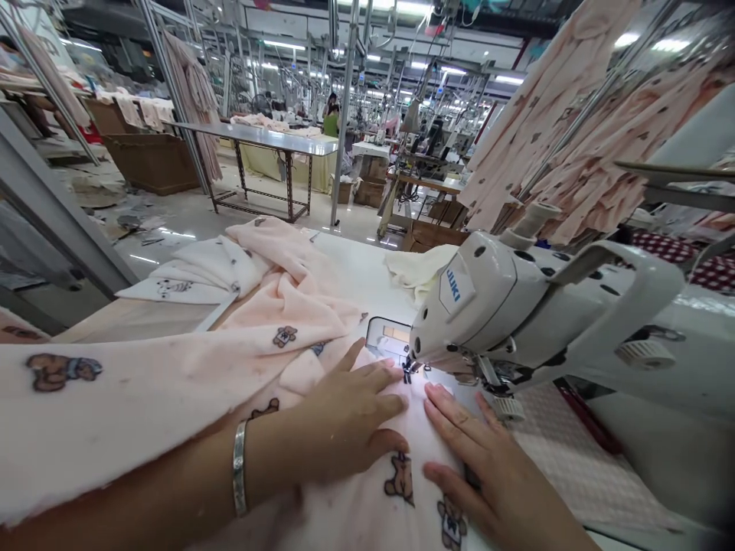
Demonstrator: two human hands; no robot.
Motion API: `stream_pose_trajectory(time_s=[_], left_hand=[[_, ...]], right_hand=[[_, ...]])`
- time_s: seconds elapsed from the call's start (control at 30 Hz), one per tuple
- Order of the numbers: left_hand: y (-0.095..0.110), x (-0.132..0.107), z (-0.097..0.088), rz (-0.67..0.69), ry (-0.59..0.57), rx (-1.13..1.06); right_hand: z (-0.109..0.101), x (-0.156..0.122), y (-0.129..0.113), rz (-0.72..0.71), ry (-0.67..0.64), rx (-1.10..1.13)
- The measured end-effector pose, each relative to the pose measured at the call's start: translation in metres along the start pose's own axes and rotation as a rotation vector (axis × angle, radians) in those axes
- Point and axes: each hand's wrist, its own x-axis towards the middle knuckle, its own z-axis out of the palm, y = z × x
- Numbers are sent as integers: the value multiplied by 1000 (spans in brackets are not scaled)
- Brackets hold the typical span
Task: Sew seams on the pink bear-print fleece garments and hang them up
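Observation:
Pink fleece fabric (356,490) printed with brown bears runs under the lit presser foot (407,370) of a white sewing machine (476,298). Just left of the foot, my left hand (361,405) lies on the fabric with its fingers spread. My right hand (476,451) rests flat on the fabric at the right of the foot, fingers stretched toward the machine head. Both palms face down, and neither hand grips anything. More of the pink fleece drapes over my left forearm, which wears a silver bracelet (240,468).
White printed pieces (200,272) and bunched pink fabric lie on the left of the machine table (356,264). A cream cloth (422,268) sits behind the machine head. Pink garments (602,145) hang at the upper right. Farther back stand a metal table (264,136) and a cardboard box (150,162).

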Motion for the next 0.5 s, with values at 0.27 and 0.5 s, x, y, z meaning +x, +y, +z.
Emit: stream_pose_trajectory(time_s=[0.27, 0.5], left_hand=[[-6, 6, 3, -3, 12, 7], [-19, 18, 14, -42, 85, 3]], right_hand=[[0, 7, 11, 29, -50, 69], [0, 15, 22, 178, -179, 165]])
